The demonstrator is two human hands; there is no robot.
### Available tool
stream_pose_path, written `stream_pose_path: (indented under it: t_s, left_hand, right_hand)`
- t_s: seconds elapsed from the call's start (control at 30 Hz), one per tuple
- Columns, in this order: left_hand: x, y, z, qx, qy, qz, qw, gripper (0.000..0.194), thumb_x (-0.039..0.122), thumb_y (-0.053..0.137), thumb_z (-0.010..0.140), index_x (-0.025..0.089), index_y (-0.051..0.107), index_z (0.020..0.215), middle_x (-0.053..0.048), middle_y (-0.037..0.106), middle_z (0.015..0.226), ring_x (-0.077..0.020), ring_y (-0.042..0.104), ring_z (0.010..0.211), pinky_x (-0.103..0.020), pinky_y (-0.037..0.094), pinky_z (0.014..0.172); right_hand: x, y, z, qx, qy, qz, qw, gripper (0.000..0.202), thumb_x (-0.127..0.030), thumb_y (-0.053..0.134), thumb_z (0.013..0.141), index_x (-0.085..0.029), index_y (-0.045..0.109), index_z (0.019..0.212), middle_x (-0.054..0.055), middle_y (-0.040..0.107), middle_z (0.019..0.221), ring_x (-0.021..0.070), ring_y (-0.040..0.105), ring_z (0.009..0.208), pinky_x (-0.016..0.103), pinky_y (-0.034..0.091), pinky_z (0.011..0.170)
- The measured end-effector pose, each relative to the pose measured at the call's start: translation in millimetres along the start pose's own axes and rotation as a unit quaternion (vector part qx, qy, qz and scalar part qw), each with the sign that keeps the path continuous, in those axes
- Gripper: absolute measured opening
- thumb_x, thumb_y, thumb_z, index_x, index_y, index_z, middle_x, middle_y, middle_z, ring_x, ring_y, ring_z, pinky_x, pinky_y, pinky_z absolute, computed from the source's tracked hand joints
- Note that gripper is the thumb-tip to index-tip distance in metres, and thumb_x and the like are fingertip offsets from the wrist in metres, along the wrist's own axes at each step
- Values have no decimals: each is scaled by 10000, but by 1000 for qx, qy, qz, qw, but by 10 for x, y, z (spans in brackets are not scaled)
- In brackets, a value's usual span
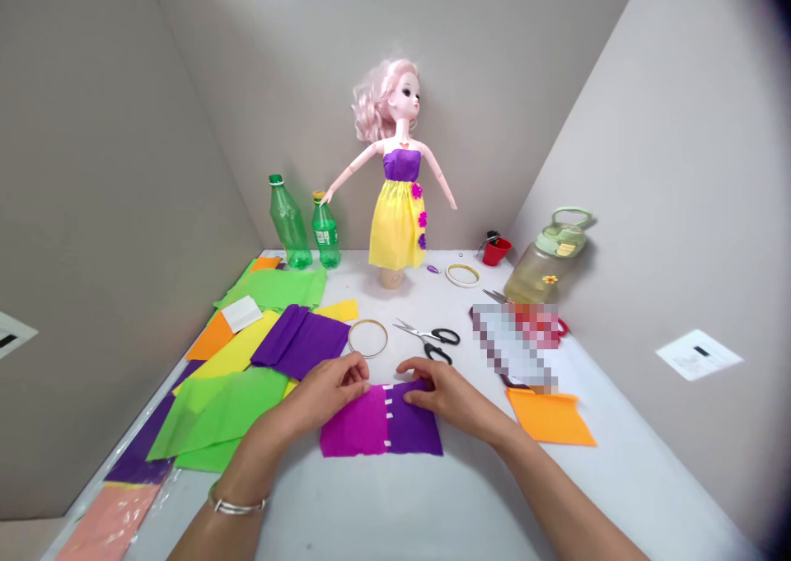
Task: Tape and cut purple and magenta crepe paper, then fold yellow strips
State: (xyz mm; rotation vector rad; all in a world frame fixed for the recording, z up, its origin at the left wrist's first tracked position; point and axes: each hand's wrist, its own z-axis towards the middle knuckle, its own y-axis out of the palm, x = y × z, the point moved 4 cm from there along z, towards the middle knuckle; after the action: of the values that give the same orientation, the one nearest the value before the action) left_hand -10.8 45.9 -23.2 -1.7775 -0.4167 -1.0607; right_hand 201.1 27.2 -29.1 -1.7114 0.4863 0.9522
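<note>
A magenta sheet of crepe paper (355,425) and a purple sheet of crepe paper (415,429) lie flat, edge to edge. Small white strips (389,415) run down the line where they meet. My left hand (334,386) has curled fingers at the magenta sheet's upper left, its thumb close to the fingers on the paper's top edge. Over the purple sheet, my right hand (440,390) has thumb and index finger apart, the thumb touching the paper. Just beyond the hands lie black-handled scissors (429,336) and a thin gold ring (368,338).
Crepe paper sheets (216,413) in several colours cover the left side. A doll (399,207) in a purple and yellow dress stands at the back, with green bottles (289,223) to its left. On the right are a water jug (544,260), red-handled scissors (561,326) and orange paper (549,418).
</note>
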Motion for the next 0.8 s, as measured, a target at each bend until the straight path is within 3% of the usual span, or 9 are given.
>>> stream_pose_path:
  t_s: [0.1,0.17,0.33,0.47,0.63,0.8]
  left_hand:
    - [-18,-116,38,140,39,112,983,84,262,583,873,209,630,917,-25,630,908,-216,545,891,-325,405,791]
    - [-49,-131,81,177,61,176,966,119,226,593,874,218,655,976,-44,632,975,-242,523,956,-362,399,849]
    - [-138,-27,219,167,80,237,954,132,174,627,862,216,675,978,-58,625,1028,-252,501,978,-389,401,872]
    - [-24,43,216,167,90,236,953,58,172,613,881,209,650,857,-44,636,986,-245,507,964,-384,394,846]
    - [279,132,36,145,153,147,966,89,168,513,945,214,579,906,-12,643,941,-195,547,917,-334,411,835]
    - [358,212,-48,115,139,62,982,125,168,443,956,220,548,914,-5,610,924,-167,568,862,-293,427,800]
  right_hand:
    - [26,-28,19,61,-2,-51,997,267,-260,576,883,-217,621,1142,26,653,885,187,595,779,316,453,726]
    - [34,-57,23,102,-10,-85,991,250,-263,533,911,-200,614,1139,62,650,956,216,594,846,362,444,782]
    - [16,-55,23,140,-44,-131,980,179,-237,499,933,-199,627,1052,68,633,953,234,595,870,378,454,771]
    - [-48,12,17,151,-77,-135,976,166,-203,500,939,-214,620,1054,49,632,937,214,612,855,339,477,749]
    - [-149,78,-36,177,-136,-153,963,309,-188,453,979,-228,542,1272,57,628,964,200,611,841,331,492,778]
    - [-211,82,-97,196,-178,-192,945,231,-186,444,990,-199,604,1156,88,641,973,211,617,862,327,505,776]
